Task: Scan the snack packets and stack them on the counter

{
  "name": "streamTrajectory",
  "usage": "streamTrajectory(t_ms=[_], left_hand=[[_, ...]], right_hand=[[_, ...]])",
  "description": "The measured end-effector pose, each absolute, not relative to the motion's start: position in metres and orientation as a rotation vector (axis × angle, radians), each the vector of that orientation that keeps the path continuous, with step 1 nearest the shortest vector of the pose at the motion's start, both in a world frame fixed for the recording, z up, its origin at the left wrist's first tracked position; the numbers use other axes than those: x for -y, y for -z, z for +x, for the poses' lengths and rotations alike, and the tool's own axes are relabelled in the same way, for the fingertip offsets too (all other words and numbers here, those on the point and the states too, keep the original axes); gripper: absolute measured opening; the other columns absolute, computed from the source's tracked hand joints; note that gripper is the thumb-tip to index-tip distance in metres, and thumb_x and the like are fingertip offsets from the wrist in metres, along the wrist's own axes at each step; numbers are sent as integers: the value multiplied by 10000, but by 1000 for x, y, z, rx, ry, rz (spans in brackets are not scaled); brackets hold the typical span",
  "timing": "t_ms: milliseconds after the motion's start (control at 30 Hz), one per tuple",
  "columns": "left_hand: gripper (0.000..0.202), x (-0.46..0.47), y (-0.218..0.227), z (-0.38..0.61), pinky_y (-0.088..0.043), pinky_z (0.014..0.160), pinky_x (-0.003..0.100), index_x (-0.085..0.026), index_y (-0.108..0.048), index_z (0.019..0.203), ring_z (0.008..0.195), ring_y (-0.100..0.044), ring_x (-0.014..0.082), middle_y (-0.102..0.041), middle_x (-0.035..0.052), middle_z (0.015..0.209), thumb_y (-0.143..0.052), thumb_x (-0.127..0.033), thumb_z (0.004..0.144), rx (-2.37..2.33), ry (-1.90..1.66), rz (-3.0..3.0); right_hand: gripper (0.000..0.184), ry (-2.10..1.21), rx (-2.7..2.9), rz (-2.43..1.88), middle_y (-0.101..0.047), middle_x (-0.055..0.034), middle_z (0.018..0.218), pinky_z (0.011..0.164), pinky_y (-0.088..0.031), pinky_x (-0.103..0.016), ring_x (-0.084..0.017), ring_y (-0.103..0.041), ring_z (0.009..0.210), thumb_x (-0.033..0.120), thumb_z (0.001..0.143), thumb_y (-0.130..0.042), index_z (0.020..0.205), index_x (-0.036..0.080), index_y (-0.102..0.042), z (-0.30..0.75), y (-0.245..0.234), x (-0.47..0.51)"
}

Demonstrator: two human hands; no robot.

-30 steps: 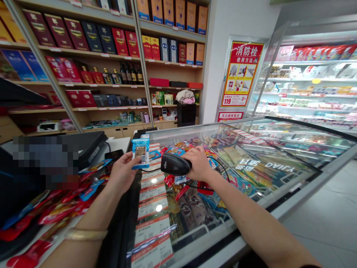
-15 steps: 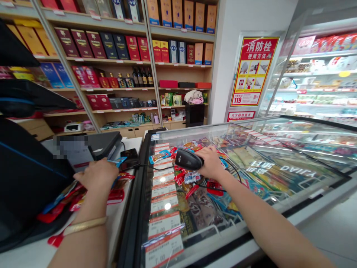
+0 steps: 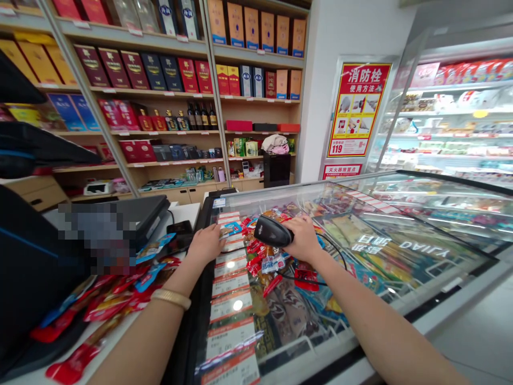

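Your right hand (image 3: 303, 239) is closed firmly around the grip of the black barcode scanner (image 3: 272, 231). It holds the scanner just above the heap of snack packets (image 3: 264, 263) on the glass freezer lid (image 3: 401, 251), with the scanner's head pointing left. Your left hand (image 3: 206, 243) lies palm down at the lid's far left edge, fingertips on a blue packet (image 3: 231, 229) just left of the scanner, but you cannot tell from this view whether they pinch it. More red and blue packets (image 3: 120, 291) are strewn over the counter (image 3: 188, 209) further left.
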State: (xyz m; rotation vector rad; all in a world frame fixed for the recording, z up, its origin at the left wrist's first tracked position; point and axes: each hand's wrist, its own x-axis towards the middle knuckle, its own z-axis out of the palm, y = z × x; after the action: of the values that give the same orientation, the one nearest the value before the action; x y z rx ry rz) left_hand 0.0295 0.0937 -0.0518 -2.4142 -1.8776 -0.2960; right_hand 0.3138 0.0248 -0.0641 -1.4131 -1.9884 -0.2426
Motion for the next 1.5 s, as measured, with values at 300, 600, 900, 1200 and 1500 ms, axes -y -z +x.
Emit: streamTrajectory(t_ms=[300,600,900,1200,1500], left_hand=[[230,-103,55,30,-458,999,440,-188,-733,957,1057,-709,339,-775,188,997,-558,-222,813,2017,455,-2414],[236,-89,40,23,-582,772,350,-194,-663,746,836,-733,263,-706,87,706,-472,-227,880,2262,1326,-2256],[160,-49,23,29,-636,678,261,-133,-688,787,702,-709,142,-745,81,813,-560,-80,866,2559,2887,-1828],[136,-41,26,38,-646,684,279,-99,-699,824,649,-695,129,-733,74,800,-590,-21,847,2497,3101,-1805],[119,-43,28,41,-655,708,306,-103,-682,802,652,-704,142,-720,71,792,-614,-9,830,2518,3025,-1801]], right_hand=[[297,219,1974,-1394,-777,-73,916,904,-293,-406,-259,-634,915,346,681,-712,953,234,-752,313,59,-23],[318,199,1942,-1420,-776,-82,953,914,-289,-421,-275,-635,948,393,700,-721,976,239,-755,310,54,-20],[265,187,2001,-1384,-776,-58,953,915,-282,-415,-253,-623,952,369,694,-707,919,232,-735,303,52,-17],[332,196,2063,-1301,-777,-67,927,930,-265,-434,-256,-609,936,413,686,-716,969,241,-741,295,47,-9],[297,211,2113,-1318,-765,-61,894,924,-257,-424,-245,-588,919,380,718,-700,979,243,-739,293,47,-7]])
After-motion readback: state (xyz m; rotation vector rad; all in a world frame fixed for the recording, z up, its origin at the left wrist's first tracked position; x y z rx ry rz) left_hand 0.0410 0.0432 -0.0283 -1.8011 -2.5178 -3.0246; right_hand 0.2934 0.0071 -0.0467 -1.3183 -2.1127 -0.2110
